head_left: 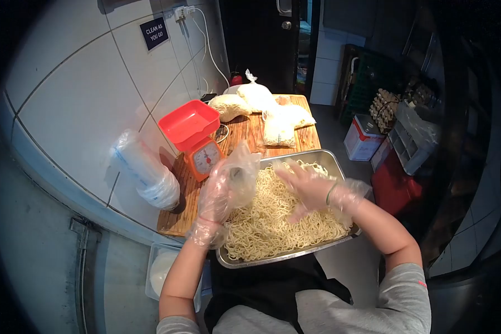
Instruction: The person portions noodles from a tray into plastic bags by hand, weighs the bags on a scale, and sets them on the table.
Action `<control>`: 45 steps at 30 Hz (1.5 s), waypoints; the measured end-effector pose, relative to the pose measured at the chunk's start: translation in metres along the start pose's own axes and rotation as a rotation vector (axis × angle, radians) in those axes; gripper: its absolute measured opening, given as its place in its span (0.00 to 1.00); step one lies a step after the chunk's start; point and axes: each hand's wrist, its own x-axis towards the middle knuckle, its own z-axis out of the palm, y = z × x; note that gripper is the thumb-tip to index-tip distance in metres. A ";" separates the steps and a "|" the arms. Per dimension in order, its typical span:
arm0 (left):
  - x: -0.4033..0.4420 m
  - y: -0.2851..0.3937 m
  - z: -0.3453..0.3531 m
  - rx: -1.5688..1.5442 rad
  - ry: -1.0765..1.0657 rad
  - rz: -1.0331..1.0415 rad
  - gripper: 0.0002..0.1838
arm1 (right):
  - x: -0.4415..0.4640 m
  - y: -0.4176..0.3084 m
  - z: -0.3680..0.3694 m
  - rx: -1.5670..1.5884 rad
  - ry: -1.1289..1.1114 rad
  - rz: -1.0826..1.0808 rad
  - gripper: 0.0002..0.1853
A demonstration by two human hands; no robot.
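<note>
A metal tray [286, 257] full of cooked-looking yellow noodles [273, 222] sits in front of me at the table's near end. My left hand [216, 192], in a clear plastic glove, grips a clear plastic bag [245, 170] over the tray's left side. The bag's mouth faces the noodles, and I make out no noodles in it. My right hand [309, 188], also gloved, has its fingers spread over the noodles, slightly blurred; whether they touch is unclear. An orange dial scale [206, 158] with a red pan [188, 123] stands just beyond my left hand.
Several filled plastic bags [278, 131] lie on the wooden table [245, 133] at its far end. Stacked clear plastic [147, 175] stands along the left wall. A plastic container [160, 278] is below left. Boxes [363, 138] and egg trays [384, 108] sit to the right.
</note>
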 end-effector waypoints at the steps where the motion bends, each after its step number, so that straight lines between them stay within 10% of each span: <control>1: -0.006 -0.013 0.000 0.165 0.020 0.112 0.26 | -0.005 0.002 0.008 -0.086 -0.028 0.018 0.46; 7: -0.016 -0.025 -0.002 0.203 0.058 0.188 0.28 | 0.008 -0.005 -0.011 0.061 -0.255 0.119 0.37; 15: -0.016 -0.025 -0.003 0.193 0.030 0.144 0.23 | 0.007 -0.032 -0.162 0.334 0.142 0.124 0.21; 24: -0.013 -0.032 -0.001 0.228 0.063 0.135 0.27 | -0.011 -0.008 -0.269 0.569 0.504 -0.376 0.27; 32: -0.014 -0.035 0.002 0.190 0.093 0.120 0.26 | 0.012 0.000 -0.180 1.128 0.355 -0.662 0.27; 34: -0.015 -0.030 0.000 0.170 0.084 0.108 0.26 | 0.010 -0.010 -0.136 0.772 0.171 -0.224 0.22; 35: -0.014 -0.028 -0.001 0.160 0.080 0.103 0.26 | 0.021 -0.003 -0.108 0.516 -0.038 -0.010 0.38; 39: -0.004 -0.028 -0.005 0.175 0.081 0.217 0.25 | 0.019 -0.016 -0.021 0.033 -0.158 -0.009 0.50; 45: 0.029 0.008 -0.011 0.215 0.067 0.341 0.23 | 0.037 -0.015 -0.002 -0.014 -0.173 -0.059 0.42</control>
